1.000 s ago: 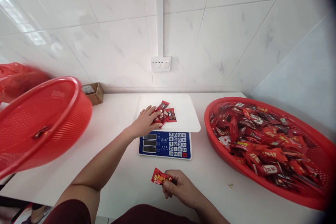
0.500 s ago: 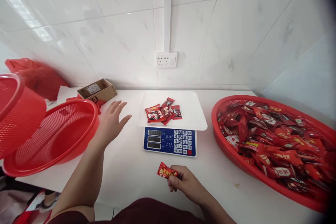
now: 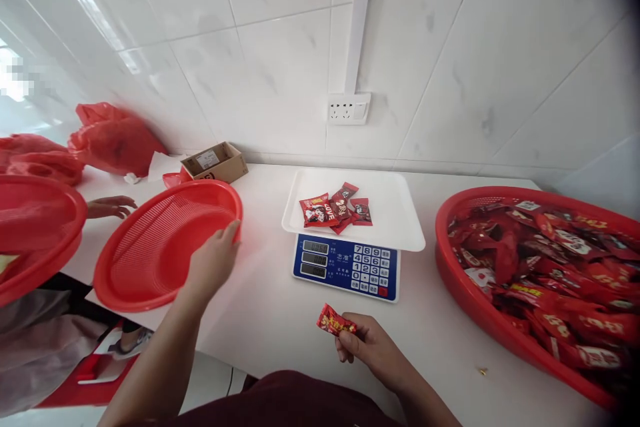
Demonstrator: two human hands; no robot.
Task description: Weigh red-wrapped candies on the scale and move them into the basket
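Note:
My left hand (image 3: 213, 263) grips the right rim of an empty red mesh basket (image 3: 150, 250) that overhangs the white table's front edge. My right hand (image 3: 373, 347) is closed on a small red candy packet (image 3: 336, 321) near the table's front, below the scale. The blue-faced electronic scale (image 3: 347, 261) stands in the middle, and its white tray (image 3: 395, 217) carries several red candy packets (image 3: 334, 208). A large red basket (image 3: 505, 330) heaped with red candy packets fills the right side.
Another person's hand (image 3: 111, 205) rests on the table at the far left, beside a second red basket (image 3: 35, 237). A small cardboard box (image 3: 215, 161) and red plastic bags (image 3: 113, 140) lie by the tiled wall. A wall socket (image 3: 349, 109) sits above the scale.
My left hand left the packets on the scale tray, swung left and took hold of the empty basket's rim. The empty basket came down onto the table. My right hand kept its packet.

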